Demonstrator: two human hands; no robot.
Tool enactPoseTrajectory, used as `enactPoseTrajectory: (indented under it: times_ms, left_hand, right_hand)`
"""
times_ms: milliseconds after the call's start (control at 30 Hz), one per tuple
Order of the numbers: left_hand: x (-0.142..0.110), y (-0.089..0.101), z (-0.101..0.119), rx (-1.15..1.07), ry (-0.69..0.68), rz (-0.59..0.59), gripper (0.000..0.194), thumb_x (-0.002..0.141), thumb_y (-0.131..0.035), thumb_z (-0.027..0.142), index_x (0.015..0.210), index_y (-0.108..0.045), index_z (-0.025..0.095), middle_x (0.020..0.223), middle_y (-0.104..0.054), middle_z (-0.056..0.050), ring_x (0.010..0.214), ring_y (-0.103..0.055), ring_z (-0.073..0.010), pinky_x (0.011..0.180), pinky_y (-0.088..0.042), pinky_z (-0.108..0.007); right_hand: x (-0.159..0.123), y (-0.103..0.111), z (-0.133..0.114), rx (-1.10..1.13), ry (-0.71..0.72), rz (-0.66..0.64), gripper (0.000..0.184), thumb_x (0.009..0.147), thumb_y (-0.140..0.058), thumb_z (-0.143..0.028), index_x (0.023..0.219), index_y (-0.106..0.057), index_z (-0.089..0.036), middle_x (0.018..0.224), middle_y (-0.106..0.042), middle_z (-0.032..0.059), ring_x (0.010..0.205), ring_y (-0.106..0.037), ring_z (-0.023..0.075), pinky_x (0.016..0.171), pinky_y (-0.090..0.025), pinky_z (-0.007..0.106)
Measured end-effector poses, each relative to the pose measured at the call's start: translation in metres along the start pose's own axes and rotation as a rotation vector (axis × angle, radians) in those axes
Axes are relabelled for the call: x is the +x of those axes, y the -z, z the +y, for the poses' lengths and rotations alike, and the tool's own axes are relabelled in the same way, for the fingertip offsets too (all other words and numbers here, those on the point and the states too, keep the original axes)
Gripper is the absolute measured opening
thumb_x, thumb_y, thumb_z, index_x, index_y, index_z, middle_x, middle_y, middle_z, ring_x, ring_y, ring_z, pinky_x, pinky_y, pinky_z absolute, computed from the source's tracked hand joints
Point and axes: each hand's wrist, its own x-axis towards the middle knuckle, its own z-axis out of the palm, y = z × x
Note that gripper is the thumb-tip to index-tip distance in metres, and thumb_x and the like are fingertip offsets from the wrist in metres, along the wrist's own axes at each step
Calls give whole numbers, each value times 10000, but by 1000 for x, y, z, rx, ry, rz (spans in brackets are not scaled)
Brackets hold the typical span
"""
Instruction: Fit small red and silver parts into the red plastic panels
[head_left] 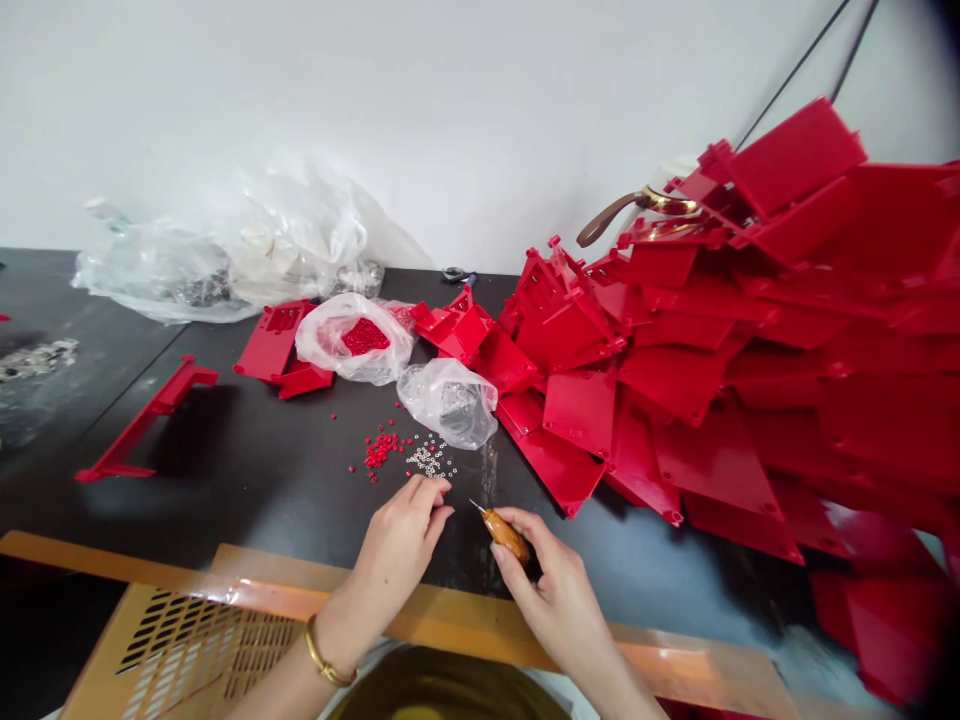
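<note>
Huge heap of red plastic panels takes up the right of the black counter, too many to count, plus two small clear bags beside it. Right hand has one wood-handled awl pencil-style, fingers closed round it, tip forward for fine work. Left hand has its fingers pinched together just short of the loose silver washers and red beads; can't tell if they're holding anything.
</note>
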Motion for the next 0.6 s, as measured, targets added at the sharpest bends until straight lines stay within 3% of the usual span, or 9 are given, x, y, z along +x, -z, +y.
enactPoseTrajectory:
  times_ms: [300,600]
  left_hand:
    - [6,4,-2,-78,64,62,180,898,-544,113,1050,-600,191,901,-625,-27,762,-642,-170,724,-533,-300]
    - [18,1,-1,-80,116,69,147,904,-508,114,856,-623,193,870,-612,-37,772,-610,-193,737,-492,-322]
  right_hand:
    - [-1,-1,1,5,-10,-1,212,942,-512,-272,1136,-573,-213,1047,-733,43,927,-711,182,827,-545,271]
    - [0,-1,2,15,-3,5,219,936,-511,-257,1135,-582,-200,1033,-733,48,907,-710,178,818,-544,264]
